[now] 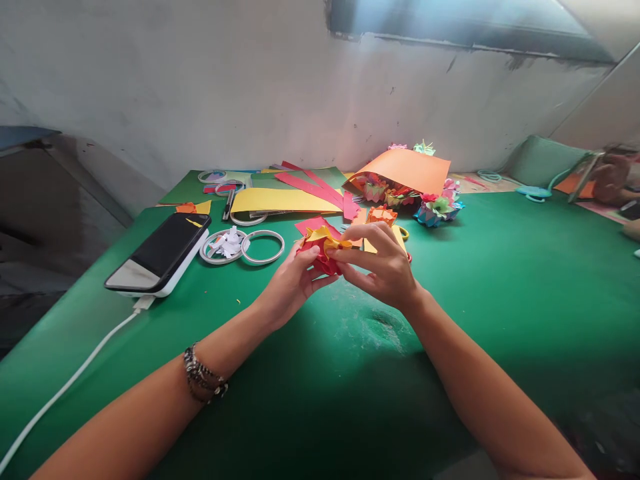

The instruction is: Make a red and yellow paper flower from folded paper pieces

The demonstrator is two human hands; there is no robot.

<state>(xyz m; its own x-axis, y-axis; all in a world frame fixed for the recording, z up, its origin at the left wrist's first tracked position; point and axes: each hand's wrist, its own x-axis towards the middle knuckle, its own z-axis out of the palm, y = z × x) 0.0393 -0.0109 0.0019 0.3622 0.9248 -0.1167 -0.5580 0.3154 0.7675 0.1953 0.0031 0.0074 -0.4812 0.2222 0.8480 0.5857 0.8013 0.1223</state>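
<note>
A red and yellow paper flower (324,244) is held up over the middle of the green table. My left hand (296,275) grips its red base from the left, thumb in front. From the right, my right hand (380,260) pinches the yellow paper at the top, fingers bent. Part of the flower is hidden by my fingers. Just behind my right hand lie an orange folded paper piece (382,215) and yellow paper, with a bit of scissors handle (405,233) showing.
A phone (160,253) on a white block, with a white cable (75,377), lies left. Nearby are tape rings (263,248), one holding paper scraps (227,244). Yellow (285,201) and red strips (310,190) lie behind. Finished paper flowers (437,208) sit under an orange sheet (405,170).
</note>
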